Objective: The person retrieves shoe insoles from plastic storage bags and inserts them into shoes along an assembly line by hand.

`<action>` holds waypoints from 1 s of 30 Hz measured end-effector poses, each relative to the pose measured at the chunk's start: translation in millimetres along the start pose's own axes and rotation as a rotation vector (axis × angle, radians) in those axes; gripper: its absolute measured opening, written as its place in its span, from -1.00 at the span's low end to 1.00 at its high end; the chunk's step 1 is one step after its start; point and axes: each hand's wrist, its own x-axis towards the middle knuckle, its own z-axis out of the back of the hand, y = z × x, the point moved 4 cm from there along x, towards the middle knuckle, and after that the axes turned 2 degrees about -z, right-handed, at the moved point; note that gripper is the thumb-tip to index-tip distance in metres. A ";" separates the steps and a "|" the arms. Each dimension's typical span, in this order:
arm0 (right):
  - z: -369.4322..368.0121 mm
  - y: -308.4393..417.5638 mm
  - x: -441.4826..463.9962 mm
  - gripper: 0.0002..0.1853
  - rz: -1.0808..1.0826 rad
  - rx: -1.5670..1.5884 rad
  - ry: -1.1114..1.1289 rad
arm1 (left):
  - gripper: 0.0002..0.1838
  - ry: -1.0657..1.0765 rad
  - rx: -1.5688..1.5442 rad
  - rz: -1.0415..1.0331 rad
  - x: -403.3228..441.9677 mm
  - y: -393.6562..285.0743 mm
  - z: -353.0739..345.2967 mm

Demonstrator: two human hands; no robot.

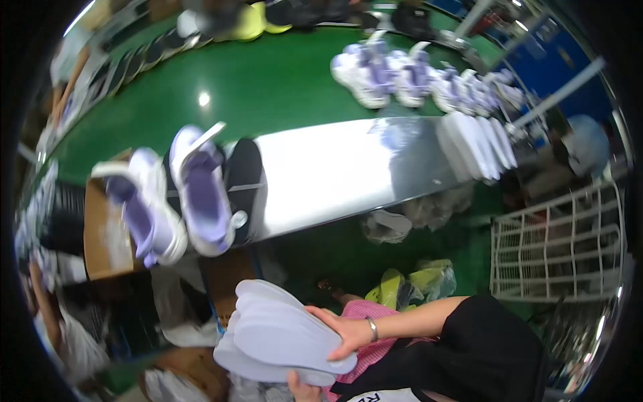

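Observation:
A fanned stack of pale grey-white insoles (288, 328) lies across my lap area, held in both hands. My right hand (345, 331), with a metal bracelet on the wrist, grips the stack's near end, its thumb over the top insole. My left hand (305, 387) is closed on the lower edge of the stack at the bottom of the view, partly hidden by the insoles. Beyond the stack, a pair of white-and-lilac sneakers (201, 194) stands at the left end of a shiny metal shelf (315, 167). Dark insoles (244, 181) lie next to them.
White insoles (475, 144) lie at the shelf's right end. Several lilac sneakers (415, 77) stand on the green conveyor belt (268, 80). A cardboard box (107, 234) is at left, a white wire rack (556, 248) at right. Other people are at the left edge.

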 end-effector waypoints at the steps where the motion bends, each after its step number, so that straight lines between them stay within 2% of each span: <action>1: 6.0 22.5 -15.1 0.19 0.079 0.011 -0.017 | -0.20 0.072 0.040 -0.005 -8.3 -9.1 -22.9; 5: 58.4 76.8 -88.5 0.19 0.165 0.167 -0.333 | -0.27 0.412 0.364 0.088 -8.5 -21.8 -107.9; 7: 99.5 86.5 -129.6 0.19 0.155 0.374 -0.470 | -0.31 0.590 0.502 0.154 7.7 -15.0 -159.0; 8: 121.6 84.3 -150.1 0.13 0.191 0.458 -0.537 | -0.32 0.668 0.557 0.175 16.9 -5.7 -186.8; 9: 146.6 80.2 -169.9 0.08 0.234 0.542 -0.597 | -0.36 0.683 0.515 0.300 30.6 9.6 -212.3; 12: 228.6 82.5 -224.8 -0.10 0.371 0.625 -0.744 | -0.43 0.847 0.582 0.321 56.4 73.5 -315.5; 14: 295.0 69.0 -246.5 -0.18 0.378 0.793 -0.725 | -0.22 0.951 0.569 0.273 78.5 122.4 -375.1; 15: 328.1 52.5 -253.6 -0.21 0.359 0.893 -0.702 | -0.05 0.966 0.601 0.136 104.9 156.8 -388.6; 17: 395.8 19.1 -262.4 -0.38 0.254 0.846 -0.792 | 0.08 0.810 0.641 -0.022 120.1 193.4 -432.6; 19: 444.2 -23.9 -260.9 -0.39 -0.027 0.807 -0.759 | 0.17 0.573 0.704 -0.002 162.8 248.5 -433.3; 20: 454.7 -32.6 -259.1 -0.37 -0.042 0.881 -0.655 | 0.17 0.449 0.751 0.087 172.3 258.9 -435.5; 21: 459.3 -44.3 -259.9 -0.37 -0.043 0.910 -0.652 | 0.17 0.437 0.775 0.099 177.5 264.6 -437.7; 23: 466.6 -5.6 -263.5 -0.34 0.084 0.664 -0.773 | 0.14 0.278 0.593 0.218 185.1 268.8 -444.2; 25: 469.7 0.5 -265.4 -0.32 0.068 0.662 -0.769 | 0.13 0.281 0.528 0.221 193.4 274.7 -444.6; 27: 470.0 11.3 -264.1 -0.29 -0.130 0.445 -0.830 | 0.11 0.193 0.741 0.162 204.2 279.8 -436.1; 28: 468.8 20.1 -263.8 -0.31 -0.154 0.447 -0.859 | 0.09 0.278 0.794 0.177 208.9 277.4 -441.7; 29: 469.3 18.0 -263.1 -0.31 -0.155 0.436 -0.846 | 0.09 0.269 0.782 0.167 212.6 274.1 -443.2; 30: 471.6 10.1 -269.3 -0.34 -0.213 0.352 -0.905 | 0.06 0.284 0.890 0.242 214.5 274.5 -442.5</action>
